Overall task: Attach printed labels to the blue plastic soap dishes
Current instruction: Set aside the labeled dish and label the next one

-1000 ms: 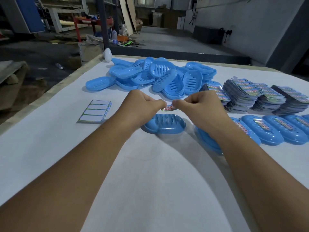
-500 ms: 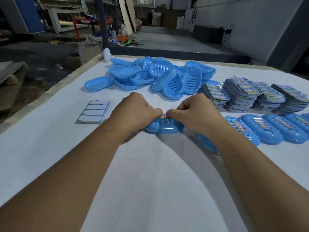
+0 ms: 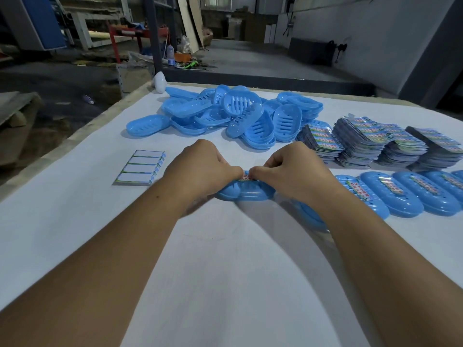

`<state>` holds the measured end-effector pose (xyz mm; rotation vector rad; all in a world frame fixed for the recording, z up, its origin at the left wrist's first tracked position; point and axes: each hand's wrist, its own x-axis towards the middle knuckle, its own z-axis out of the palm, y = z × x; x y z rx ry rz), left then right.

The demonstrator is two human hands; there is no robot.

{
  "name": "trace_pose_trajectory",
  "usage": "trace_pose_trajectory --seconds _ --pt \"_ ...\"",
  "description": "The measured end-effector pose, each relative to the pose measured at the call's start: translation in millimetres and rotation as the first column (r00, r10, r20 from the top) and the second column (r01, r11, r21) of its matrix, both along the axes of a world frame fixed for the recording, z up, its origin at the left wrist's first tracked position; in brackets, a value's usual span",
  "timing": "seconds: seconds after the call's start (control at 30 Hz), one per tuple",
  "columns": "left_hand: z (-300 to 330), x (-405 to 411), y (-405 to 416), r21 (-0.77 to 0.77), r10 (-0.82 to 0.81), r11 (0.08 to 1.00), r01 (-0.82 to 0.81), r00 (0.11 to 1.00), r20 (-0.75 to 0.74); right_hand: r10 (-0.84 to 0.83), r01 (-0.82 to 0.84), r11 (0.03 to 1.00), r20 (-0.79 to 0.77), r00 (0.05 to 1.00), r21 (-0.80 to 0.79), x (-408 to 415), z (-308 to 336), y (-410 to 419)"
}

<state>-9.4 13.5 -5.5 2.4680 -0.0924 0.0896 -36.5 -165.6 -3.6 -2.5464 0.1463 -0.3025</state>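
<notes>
A blue soap dish (image 3: 246, 193) lies on the white table (image 3: 225, 271) right in front of me. A printed label (image 3: 246, 177) sits on its top, mostly hidden between my fingertips. My left hand (image 3: 203, 166) pinches the label's left end with curled fingers. My right hand (image 3: 292, 169) pinches its right end the same way, both hands down on the dish. Another blue dish (image 3: 310, 216) lies partly hidden under my right forearm.
A heap of unlabelled blue dishes (image 3: 235, 116) lies at the back. Stacks of printed labels (image 3: 375, 144) stand at the right, with a row of labelled dishes (image 3: 411, 194) in front of them. A sheet of label backing (image 3: 140, 167) lies at the left. The table's left edge (image 3: 75, 139) is close by.
Both hands have come down from above the dish, bringing the label onto its top, and have drawn closer together.
</notes>
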Motion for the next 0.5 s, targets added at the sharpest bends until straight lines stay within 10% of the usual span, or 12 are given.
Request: trace_pose_trajectory --seconds 0.5 --pt "0.7 0.5 -1.5 0.068 -0.012 0.998 0.011 1.000 0.011 0.007 -0.007 1.000 -0.013 1.000 -0.019 -0.5 -0.2 0.6"
